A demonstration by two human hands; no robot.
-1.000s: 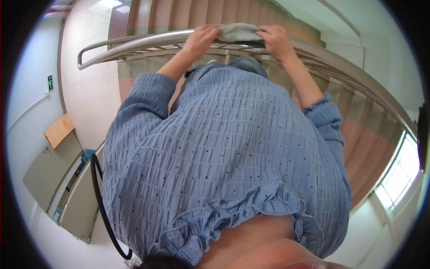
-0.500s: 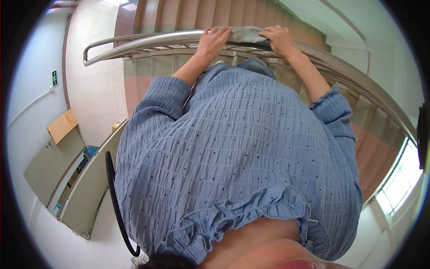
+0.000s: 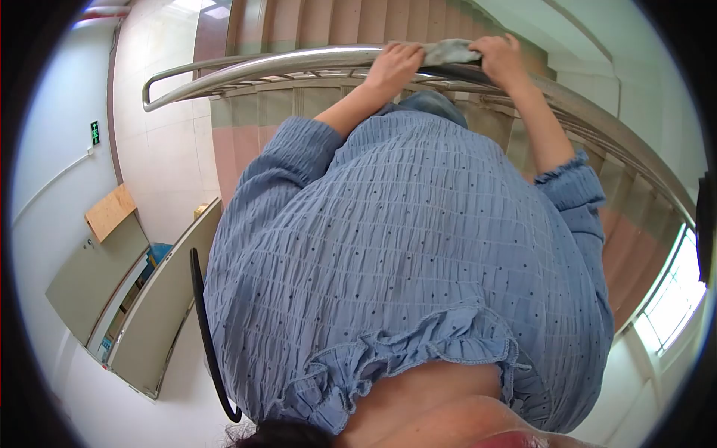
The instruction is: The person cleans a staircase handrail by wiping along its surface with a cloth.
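Note:
A grey cloth [image 3: 452,52] lies draped over the top of a metal handrail [image 3: 321,57], stretched between my two hands. My left hand [image 3: 396,66] is closed over the cloth's left end and the rail beneath it. At the cloth's other end, my right hand [image 3: 502,60] grips its edge, with one finger lifted. The palms and the underside of the cloth are hidden. Just right of the cloth, the rail continues and curves down toward the lower right.
Stairs [image 3: 336,22] run beyond the rail, with more steps [image 3: 254,112] on my side. At the left stand a grey cabinet [image 3: 160,299] with its door ajar and a wooden board [image 3: 112,213]. A window [image 3: 672,291] is at the lower right.
Both hands and the cloth have slid to the right along the handrail. A finger of my right hand now sticks up.

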